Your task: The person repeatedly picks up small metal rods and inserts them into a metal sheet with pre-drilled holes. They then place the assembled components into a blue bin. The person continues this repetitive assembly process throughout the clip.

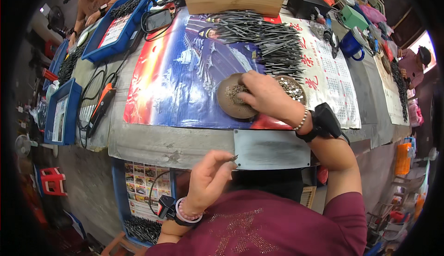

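My left hand [210, 180] is above the table's front edge, thumb and forefinger pinched on a small dark metal piece [234, 158]. My right hand [270, 97] reaches over a round brown dish [226, 103], its fingertips down among many tiny brass-coloured parts [235, 92]. Those fingers are drawn together; whether a part is between them is too small to tell. Partly under my right hand, a second dish holds small shiny silver pieces [291, 88]. Beyond the dishes lie piles of thin dark rods [280, 45] on a printed poster [162, 89].
A wooden block [233, 4] stands behind the rods. Blue trays [121, 22] and a corded orange-black tool [101, 105] are at the left. A blue mug [351, 45] stands at the right. A grey plate [272, 149] lies at the front edge. Other people sit at both sides.
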The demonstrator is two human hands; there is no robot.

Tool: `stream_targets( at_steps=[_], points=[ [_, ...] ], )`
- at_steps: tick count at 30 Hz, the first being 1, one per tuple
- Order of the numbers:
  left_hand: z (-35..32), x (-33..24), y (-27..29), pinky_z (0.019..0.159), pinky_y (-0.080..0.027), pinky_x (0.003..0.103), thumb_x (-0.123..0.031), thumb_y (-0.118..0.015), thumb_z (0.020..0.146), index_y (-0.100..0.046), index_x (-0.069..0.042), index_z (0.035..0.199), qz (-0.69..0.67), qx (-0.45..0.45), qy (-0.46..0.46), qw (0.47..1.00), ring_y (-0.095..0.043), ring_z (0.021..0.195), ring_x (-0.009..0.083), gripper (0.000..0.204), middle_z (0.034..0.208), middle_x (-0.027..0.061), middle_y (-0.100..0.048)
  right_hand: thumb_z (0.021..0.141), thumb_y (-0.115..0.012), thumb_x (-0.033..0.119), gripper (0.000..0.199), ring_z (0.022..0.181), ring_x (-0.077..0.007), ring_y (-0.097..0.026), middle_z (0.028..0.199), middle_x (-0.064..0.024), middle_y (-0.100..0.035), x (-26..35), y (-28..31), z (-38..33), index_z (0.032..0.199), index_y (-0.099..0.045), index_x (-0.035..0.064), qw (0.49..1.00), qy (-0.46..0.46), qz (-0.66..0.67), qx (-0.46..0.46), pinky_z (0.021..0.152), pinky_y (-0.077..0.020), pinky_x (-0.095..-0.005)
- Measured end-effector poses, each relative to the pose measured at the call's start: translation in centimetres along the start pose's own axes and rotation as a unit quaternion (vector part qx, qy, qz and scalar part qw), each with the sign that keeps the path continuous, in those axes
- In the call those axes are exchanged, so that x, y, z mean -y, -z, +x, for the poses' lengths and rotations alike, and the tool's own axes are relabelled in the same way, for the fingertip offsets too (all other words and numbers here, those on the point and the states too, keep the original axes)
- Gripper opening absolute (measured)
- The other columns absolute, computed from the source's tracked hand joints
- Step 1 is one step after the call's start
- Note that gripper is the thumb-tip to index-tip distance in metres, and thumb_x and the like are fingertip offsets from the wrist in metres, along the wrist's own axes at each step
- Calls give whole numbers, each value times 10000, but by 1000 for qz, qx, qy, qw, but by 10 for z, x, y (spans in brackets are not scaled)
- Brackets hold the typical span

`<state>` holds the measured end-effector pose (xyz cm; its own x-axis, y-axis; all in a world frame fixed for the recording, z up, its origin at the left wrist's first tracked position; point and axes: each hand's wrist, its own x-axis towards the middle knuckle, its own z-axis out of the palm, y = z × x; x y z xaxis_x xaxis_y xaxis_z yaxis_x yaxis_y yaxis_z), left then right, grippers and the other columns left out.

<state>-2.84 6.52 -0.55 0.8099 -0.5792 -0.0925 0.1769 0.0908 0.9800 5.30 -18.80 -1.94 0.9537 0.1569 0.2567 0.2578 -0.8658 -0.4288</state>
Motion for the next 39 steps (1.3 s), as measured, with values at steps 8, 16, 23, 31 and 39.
stream_targets(
  at_steps=[8,16,23,31,39],
  points=[
    [-3,-6,2,633,-443,193,-23,-544,952,-550,31,1106,58,-27,22,998,-525,693,61,164,923,82,-641,798,-591,93,102,785,-394,-607,851,-183,-611,-5,-15,9,836,-559,3,996,53,-60,27,692,-485,-467],
    [-3,-6,11,619,-424,187,-23,-538,957,-552,36,1100,59,-60,11,996,-514,680,54,156,914,87,-640,816,-624,141,152,809,-415,-600,822,-208,-615,-11,-6,14,840,-578,-2,999,-7,41,35,699,-471,-477],
    [1,-5,10,592,-405,176,-14,-548,945,-571,28,1084,51,-54,12,997,-505,666,32,148,837,22,-617,847,-618,159,189,782,-429,-578,804,-218,-600,-12,-5,12,838,-570,-24,998,-3,60,2,683,-459,-470],
    [4,-6,13,599,-417,170,-24,-546,953,-566,30,1064,68,-27,6,997,-509,679,33,126,886,63,-649,890,-626,117,178,672,-138,-548,768,-86,-628,-7,9,1,949,-599,-49,918,-141,367,53,637,-453,-271],
    [21,-18,6,595,-413,169,-22,-573,940,-589,27,1049,158,11,-69,985,-531,701,38,121,846,25,-627,859,-633,40,76,669,-102,-579,813,-78,-640,19,34,-26,846,-563,13,780,-227,581,55,606,-463,-214]
  ],
)
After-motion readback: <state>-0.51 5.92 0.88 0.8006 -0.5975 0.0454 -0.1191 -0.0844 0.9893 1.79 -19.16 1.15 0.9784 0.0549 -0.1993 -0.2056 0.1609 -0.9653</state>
